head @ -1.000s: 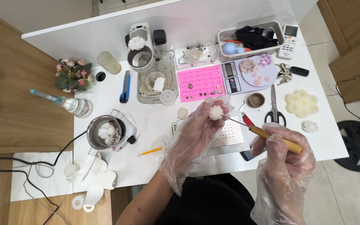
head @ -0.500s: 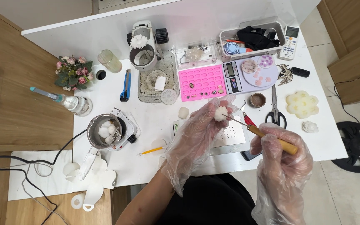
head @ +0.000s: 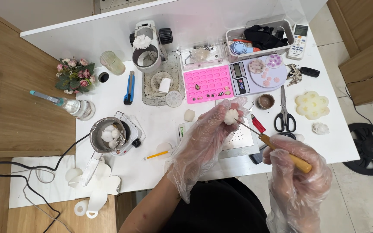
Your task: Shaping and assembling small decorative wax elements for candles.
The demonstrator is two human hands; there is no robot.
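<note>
Seen from the head camera, both hands wear thin clear gloves. The left hand [head: 208, 138] is closed around a small white flower-shaped piece [head: 231, 116], held up above the worktop [head: 160, 129] near the middle of the view. The right hand [head: 296, 172], at about 4 o'clock from the piece, is clenched on a wooden-handled pick tool [head: 277, 149], and its thin metal tip touches the piece or is just beside it.

I judge that the sharp tip could slip off the small rounded piece and go into the glove or the fingers behind it, because the fingers hold it very closely. Too much pressure could also break a petal or push the piece out of the grip.

The white worktop is crowded. At 12 o'clock from the piece lies a pink mould tray [head: 207, 83], with a small digital scale [head: 255, 75] just beside it at 1 o'clock. Black scissors [head: 284, 113] lie at 3 o'clock. At 9 o'clock a metal pot [head: 106, 134] with white lumps sits on a small heater. A little bunch of pink flowers [head: 73, 75] stands at 10 o'clock. Around the worktop I see wooden flooring and pale tiles.
</note>
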